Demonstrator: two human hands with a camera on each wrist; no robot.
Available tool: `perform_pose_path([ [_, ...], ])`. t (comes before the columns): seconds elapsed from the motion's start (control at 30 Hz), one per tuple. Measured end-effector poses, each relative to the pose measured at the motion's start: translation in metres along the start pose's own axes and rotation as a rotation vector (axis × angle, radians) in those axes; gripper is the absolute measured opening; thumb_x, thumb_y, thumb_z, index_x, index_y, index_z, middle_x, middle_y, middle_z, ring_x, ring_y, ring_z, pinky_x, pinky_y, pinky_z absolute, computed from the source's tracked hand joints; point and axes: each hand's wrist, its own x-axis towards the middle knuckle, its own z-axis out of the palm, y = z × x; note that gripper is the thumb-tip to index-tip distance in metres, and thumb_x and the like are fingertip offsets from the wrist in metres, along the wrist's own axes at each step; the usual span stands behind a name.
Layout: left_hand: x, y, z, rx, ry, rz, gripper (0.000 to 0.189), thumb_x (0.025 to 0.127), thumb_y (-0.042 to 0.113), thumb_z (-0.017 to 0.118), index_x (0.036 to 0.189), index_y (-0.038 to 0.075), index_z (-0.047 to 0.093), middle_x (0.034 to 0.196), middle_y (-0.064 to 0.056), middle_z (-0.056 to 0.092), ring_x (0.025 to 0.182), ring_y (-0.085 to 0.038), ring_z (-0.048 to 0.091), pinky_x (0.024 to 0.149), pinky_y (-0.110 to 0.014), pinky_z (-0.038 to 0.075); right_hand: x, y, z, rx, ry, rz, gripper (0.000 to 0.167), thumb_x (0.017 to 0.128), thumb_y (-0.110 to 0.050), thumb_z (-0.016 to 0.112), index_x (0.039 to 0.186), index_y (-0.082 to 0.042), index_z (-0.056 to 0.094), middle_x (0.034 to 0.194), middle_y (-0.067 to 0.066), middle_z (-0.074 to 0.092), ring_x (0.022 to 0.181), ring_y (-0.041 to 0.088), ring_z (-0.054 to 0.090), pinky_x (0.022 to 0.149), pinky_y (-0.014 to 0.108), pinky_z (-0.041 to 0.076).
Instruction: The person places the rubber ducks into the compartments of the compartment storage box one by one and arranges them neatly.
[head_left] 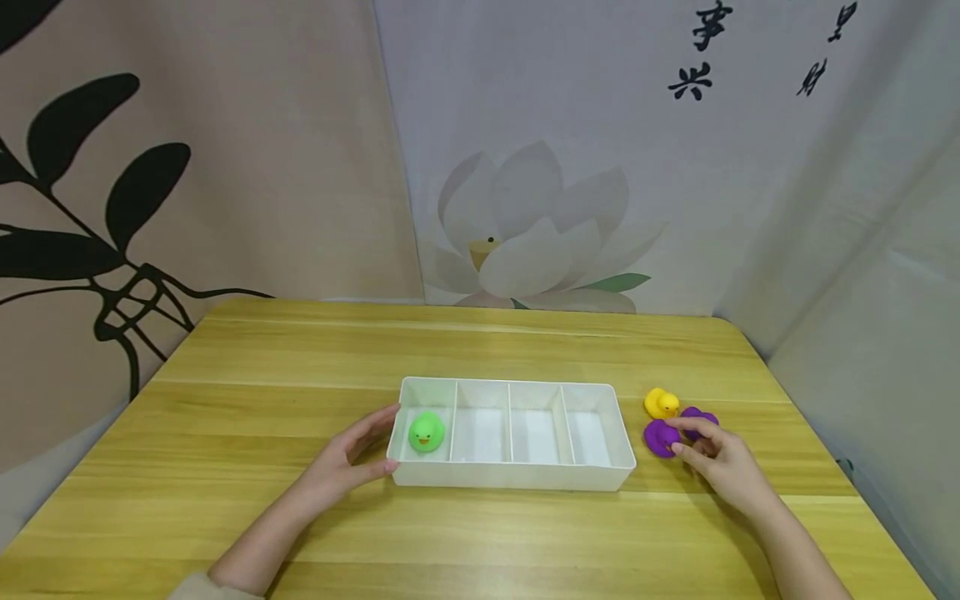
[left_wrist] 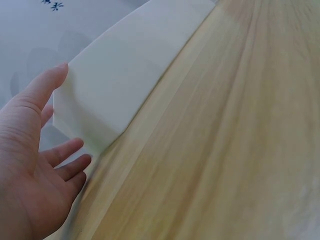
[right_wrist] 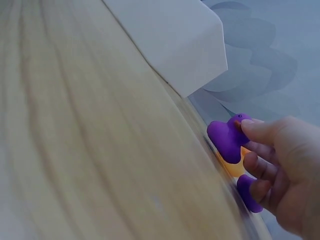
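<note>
- My R hand (head_left: 723,468): thumb + index pinching a small purple toy duck (head_left: 657,439) by its head, just R of the box; can't tell if it's off the tabletop.
- My L hand (head_left: 341,467): fingers spread, thumb at front corner, touching L end of a white rectangular 4-compartment box (head_left: 510,477).
- Small round-headed green toy duck (head_left: 427,432) sits in the box's far-L compartment, facing me.
- Small yellow toy duck (head_left: 661,404) just behind the pinched one.
- 2nd purple toy (head_left: 702,414) near R fingers, partly hidden.
- All on yellowish wood-grain tabletop (head_left: 450,550).
</note>
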Motion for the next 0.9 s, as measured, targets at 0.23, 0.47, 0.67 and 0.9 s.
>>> perform_pose_path([
  [0.23, 0.001, -0.001, 0.0, 0.008, 0.005, -0.004, 0.072, 0.084, 0.017, 0.074, 0.147, 0.015, 0.039, 0.144, -0.014, 0.044, 0.133, -0.035, 0.036, 0.108, -0.054, 0.024, 0.001, -0.002, 0.001, 0.018, 0.043, -0.027, 0.032, 0.091, -0.006, 0.066, 0.122, -0.001, 0.061, 0.067, 0.009, 0.052, 0.052, 0.015, 0.046, 0.042, 0.025, 0.041],
  [0.47, 0.0, 0.0, 0.0, 0.004, 0.002, -0.004, 0.072, 0.084, 0.018, 0.074, 0.147, 0.016, 0.038, 0.144, -0.014, 0.043, 0.133, -0.035, 0.036, 0.108, -0.053, 0.024, 0.0, -0.007, 0.0, -0.004, 0.068, -0.043, 0.031, 0.09, -0.007, 0.067, 0.12, -0.003, 0.062, 0.067, 0.002, 0.044, 0.053, 0.01, 0.04, 0.041, 0.025, 0.038],
  [0.67, 0.0, 0.001, 0.0, 0.007, 0.002, -0.004, 0.072, 0.085, 0.018, 0.074, 0.147, 0.014, 0.037, 0.145, -0.014, 0.042, 0.133, -0.034, 0.036, 0.108, -0.052, 0.025, -0.001, -0.017, 0.0, 0.011, 0.088, -0.06, 0.03, 0.09, -0.006, 0.067, 0.119, -0.002, 0.062, 0.08, 0.009, 0.054, 0.057, 0.01, 0.044, 0.043, 0.025, 0.04],
  [0.9, 0.0, 0.0, -0.001, 0.007, -0.001, 0.016, 0.071, 0.086, 0.015, 0.072, 0.147, 0.012, 0.038, 0.144, -0.018, 0.042, 0.132, -0.038, 0.036, 0.107, -0.056, 0.024, -0.003, -0.032, -0.003, -0.005, 0.146, -0.104, 0.029, 0.087, -0.001, 0.069, 0.115, 0.0, 0.064, 0.084, 0.005, 0.059, 0.058, 0.011, 0.046, 0.044, 0.025, 0.041],
])
